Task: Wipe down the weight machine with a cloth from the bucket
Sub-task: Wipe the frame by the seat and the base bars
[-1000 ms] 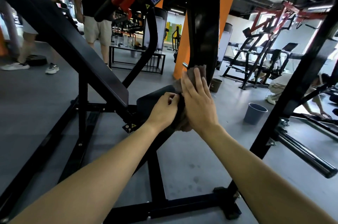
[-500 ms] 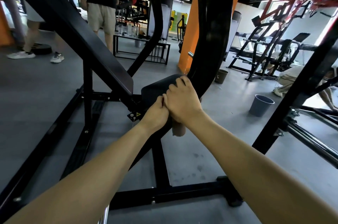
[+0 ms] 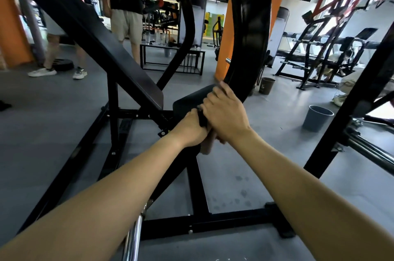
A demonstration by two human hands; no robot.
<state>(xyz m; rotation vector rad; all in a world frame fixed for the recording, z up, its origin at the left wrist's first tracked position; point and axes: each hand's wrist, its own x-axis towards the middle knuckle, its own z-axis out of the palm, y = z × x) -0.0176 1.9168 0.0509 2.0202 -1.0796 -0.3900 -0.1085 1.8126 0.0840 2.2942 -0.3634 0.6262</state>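
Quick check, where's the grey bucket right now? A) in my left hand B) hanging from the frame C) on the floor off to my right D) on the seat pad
C: the grey bucket stands on the floor, well to the right of the right hand.

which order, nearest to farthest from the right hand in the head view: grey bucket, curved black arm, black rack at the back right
1. curved black arm: just ahead, the right hand has its fingers on it.
2. grey bucket: on the floor to the right.
3. black rack: far back right, beyond the bucket.
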